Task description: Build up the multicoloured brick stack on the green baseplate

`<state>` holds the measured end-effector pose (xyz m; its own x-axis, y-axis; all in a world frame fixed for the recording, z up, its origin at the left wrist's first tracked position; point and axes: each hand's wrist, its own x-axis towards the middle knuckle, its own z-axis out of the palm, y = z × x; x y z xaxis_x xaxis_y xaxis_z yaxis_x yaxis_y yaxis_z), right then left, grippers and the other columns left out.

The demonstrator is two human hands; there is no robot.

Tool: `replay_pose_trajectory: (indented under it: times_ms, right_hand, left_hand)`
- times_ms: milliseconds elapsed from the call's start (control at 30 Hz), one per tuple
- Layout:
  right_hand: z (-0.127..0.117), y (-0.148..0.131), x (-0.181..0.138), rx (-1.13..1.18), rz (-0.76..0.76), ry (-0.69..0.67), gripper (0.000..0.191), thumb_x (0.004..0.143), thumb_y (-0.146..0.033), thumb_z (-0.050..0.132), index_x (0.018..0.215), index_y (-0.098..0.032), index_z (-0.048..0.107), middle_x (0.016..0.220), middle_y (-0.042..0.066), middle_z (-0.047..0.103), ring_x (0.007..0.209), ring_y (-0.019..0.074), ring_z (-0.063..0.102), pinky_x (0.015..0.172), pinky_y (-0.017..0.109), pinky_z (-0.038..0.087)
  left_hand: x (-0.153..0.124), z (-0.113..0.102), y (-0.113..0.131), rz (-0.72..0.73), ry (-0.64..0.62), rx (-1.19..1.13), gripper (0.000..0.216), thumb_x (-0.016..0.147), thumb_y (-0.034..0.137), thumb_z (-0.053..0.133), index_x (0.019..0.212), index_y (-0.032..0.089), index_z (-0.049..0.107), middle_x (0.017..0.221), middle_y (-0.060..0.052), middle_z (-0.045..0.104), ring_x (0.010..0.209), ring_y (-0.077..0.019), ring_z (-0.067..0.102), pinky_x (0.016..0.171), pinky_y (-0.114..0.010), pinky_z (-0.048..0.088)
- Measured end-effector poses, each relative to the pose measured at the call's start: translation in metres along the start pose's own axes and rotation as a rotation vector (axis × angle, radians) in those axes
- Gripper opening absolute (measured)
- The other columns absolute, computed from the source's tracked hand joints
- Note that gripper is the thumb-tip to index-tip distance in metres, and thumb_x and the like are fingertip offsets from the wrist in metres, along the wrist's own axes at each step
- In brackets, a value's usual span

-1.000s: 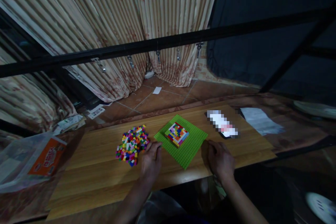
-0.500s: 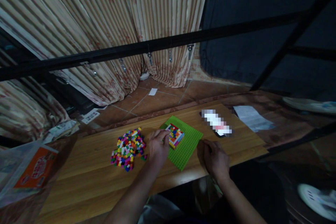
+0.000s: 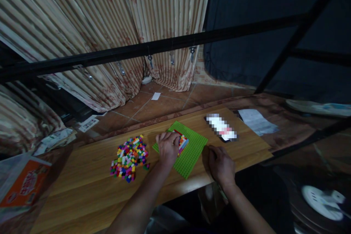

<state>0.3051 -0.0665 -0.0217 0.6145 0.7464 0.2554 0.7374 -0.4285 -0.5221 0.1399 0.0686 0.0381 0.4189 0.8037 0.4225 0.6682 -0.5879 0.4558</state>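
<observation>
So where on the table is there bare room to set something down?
Widest: the table, left of the brick pile. A narrow strip also runs between the green board and phone. Crowded: the built bricks, with the left hand over them.

Left hand (image 3: 168, 147) over brick panel (image 3: 183, 143), green baseplate (image 3: 189, 161), right hand (image 3: 222, 165) nearby, brick pile (image 3: 129, 158)

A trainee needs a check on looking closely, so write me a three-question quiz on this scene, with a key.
1. Which hand covers part of the brick build?
2. True or false: the loose brick pile lies on the green baseplate.
3. Pick one. The right hand is: a) in the loose brick pile; b) beside the green baseplate; c) holding the phone.

Key: 1. The left hand. 2. False; it lies on the wooden table. 3. b.
</observation>
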Motion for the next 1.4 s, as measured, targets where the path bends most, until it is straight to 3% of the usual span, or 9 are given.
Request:
replay_pose_trajectory:
  times_ms: [500, 833, 933, 1133, 1267, 1400]
  right_hand:
    - [0.001, 0.000, 0.000, 0.027, 0.009, 0.005, 0.034, 0.096, -0.031, 0.039, 0.108, -0.019, 0.069, 0.102, 0.008, 0.068, 0.084, 0.0183, 0.063, 0.068, 0.028, 0.041]
    - [-0.001, -0.001, 0.000, 0.028, 0.009, -0.004, 0.033, 0.096, -0.031, 0.040, 0.109, -0.020, 0.069, 0.103, 0.008, 0.067, 0.082, 0.0179, 0.063, 0.067, 0.027, 0.041]
    - [-0.001, -0.001, 0.000, 0.029, 0.023, -0.012, 0.034, 0.096, -0.032, 0.040, 0.110, -0.020, 0.069, 0.103, 0.008, 0.067, 0.084, 0.0184, 0.063, 0.068, 0.028, 0.041]
    - [0.000, 0.001, 0.001, 0.024, 0.014, -0.011, 0.035, 0.096, -0.033, 0.039, 0.108, -0.019, 0.069, 0.104, 0.008, 0.067, 0.082, 0.0181, 0.063, 0.067, 0.028, 0.041]
    - [0.001, 0.001, 0.000, 0.034, 0.007, 0.004, 0.034, 0.096, -0.032, 0.040, 0.108, -0.020, 0.069, 0.104, 0.008, 0.068, 0.082, 0.0179, 0.063, 0.067, 0.028, 0.041]
    - [0.001, 0.000, 0.000, 0.033, 0.005, 0.009, 0.033, 0.095, -0.031, 0.041, 0.106, -0.019, 0.069, 0.102, 0.008, 0.068, 0.084, 0.0185, 0.063, 0.068, 0.028, 0.041]
  left_hand:
    - [-0.004, 0.008, 0.002, -0.027, 0.070, -0.101, 0.016, 0.087, 0.023, 0.060, 0.083, 0.029, 0.074, 0.090, 0.000, 0.073, 0.091, -0.0201, 0.057, 0.090, -0.041, 0.035]
    - [0.002, 0.022, -0.005, -0.228, 0.160, -0.208, 0.012, 0.075, 0.023, 0.069, 0.085, 0.025, 0.075, 0.104, -0.005, 0.067, 0.102, -0.0240, 0.057, 0.095, -0.043, 0.043]
    - [0.007, 0.023, -0.008, -0.298, 0.107, -0.278, 0.027, 0.072, 0.021, 0.069, 0.098, 0.024, 0.073, 0.104, -0.004, 0.069, 0.102, -0.0230, 0.060, 0.095, -0.041, 0.046]
    - [0.017, 0.018, -0.009, -0.491, -0.102, -0.448, 0.039, 0.074, 0.020, 0.068, 0.112, 0.024, 0.069, 0.100, -0.002, 0.074, 0.087, -0.0162, 0.068, 0.080, -0.029, 0.053]
    - [0.021, 0.015, -0.007, -0.599, -0.149, -0.473, 0.044, 0.072, 0.019, 0.071, 0.115, 0.024, 0.067, 0.102, -0.001, 0.075, 0.085, -0.0147, 0.070, 0.073, -0.024, 0.053]
    - [0.024, 0.016, -0.006, -0.664, -0.180, -0.483, 0.043, 0.072, 0.020, 0.071, 0.115, 0.024, 0.068, 0.091, 0.000, 0.076, 0.073, -0.0139, 0.070, 0.063, -0.023, 0.052]
